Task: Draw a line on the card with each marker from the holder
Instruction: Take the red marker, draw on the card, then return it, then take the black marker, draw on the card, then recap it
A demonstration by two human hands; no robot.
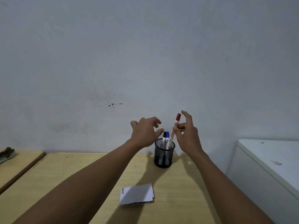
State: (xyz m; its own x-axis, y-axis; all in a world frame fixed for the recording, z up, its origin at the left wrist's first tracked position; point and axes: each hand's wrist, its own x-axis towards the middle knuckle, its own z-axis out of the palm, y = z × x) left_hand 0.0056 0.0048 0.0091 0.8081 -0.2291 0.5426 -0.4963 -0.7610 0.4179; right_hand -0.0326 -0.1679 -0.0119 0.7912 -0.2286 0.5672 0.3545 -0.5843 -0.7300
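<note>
right hand (187,135): grip pinched on the red marker (175,126) mid-barrel, thumb and bent fingers clamping it, index finger raised free above the cap.
red marker: red cap up, tilted right, lower end down at the holder (164,156) rim; whether the tip is inside or just above it is unclear.
left hand (145,132): grip released, fingers spread and curled, holding nothing, hovering just left of and above the holder, apart from the markers.
holder: black mesh cup, upright on the tabletop (80,172), far side near the wall (145,54), between the two hands.
black marker (163,139): standing in the holder, cap up, left of the blue one.
blue marker (167,138): standing in the holder, cap up, touching or just beside the black marker.
card (136,194): white, flat on the tabletop, nearer than the holder and slightly left of it, between the forearms. Short red and blue lines at its left edge; dark marks along the near edge, too small to read.
tabletop: light wood; second wooden surface (17,162) just left, separated by a gap.
white cabinet (268,160): right of the tabletop, lid shut.
</note>
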